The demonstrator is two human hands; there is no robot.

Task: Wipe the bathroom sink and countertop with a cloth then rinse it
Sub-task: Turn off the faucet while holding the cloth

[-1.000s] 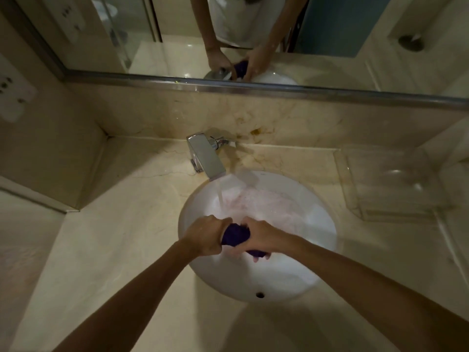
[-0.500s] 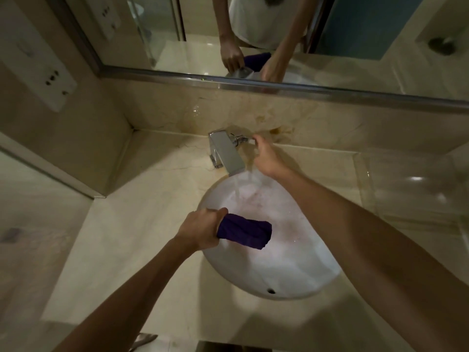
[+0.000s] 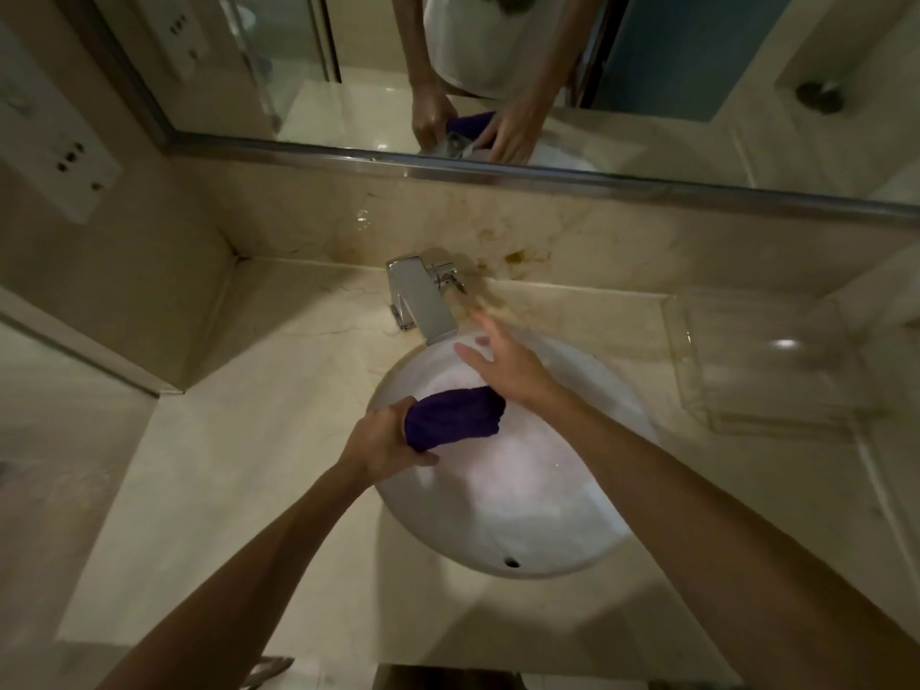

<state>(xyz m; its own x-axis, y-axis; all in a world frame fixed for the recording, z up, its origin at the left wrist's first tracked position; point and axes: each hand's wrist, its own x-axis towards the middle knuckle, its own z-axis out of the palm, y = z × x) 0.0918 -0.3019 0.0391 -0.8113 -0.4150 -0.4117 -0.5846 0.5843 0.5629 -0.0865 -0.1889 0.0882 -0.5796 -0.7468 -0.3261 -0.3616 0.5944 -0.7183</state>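
A rolled purple cloth hangs over the white round sink, gripped at its left end by my left hand. My right hand hovers just above and behind the cloth with fingers spread, blurred by motion, between the cloth and the chrome faucet. No water stream shows under the faucet spout. The faucet lever sits at the faucet's right side. The beige marble countertop surrounds the sink.
A clear plastic tray stands on the counter at the right. A mirror runs along the back wall above a marble backsplash. A switch panel hangs on the left wall. The sink's overflow hole faces me.
My right hand let go of the cloth, reached to the faucet lever, and has now come back toward the cloth. The water stream is gone. My left hand kept the cloth.
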